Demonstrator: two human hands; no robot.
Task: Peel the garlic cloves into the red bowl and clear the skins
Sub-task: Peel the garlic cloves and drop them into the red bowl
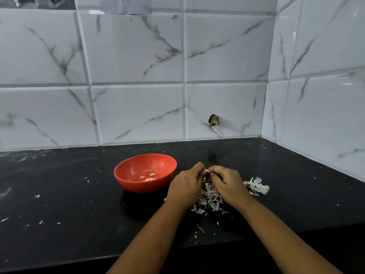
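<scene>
Pinching one garlic clove (206, 171) with left hand (186, 184) and right hand (227, 183) together, near the red bowl (138, 186) with few peeled cloves (148, 177) inside; probably midway, with skins (209, 200) heaped on desk (79, 204), not yet cleared.

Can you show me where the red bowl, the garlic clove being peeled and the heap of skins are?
red bowl (141, 185): head view, front outer wall.
garlic clove (206, 171): head view, its pale exposed top.
heap of skins (210, 198): head view, middle of the heap.
</scene>
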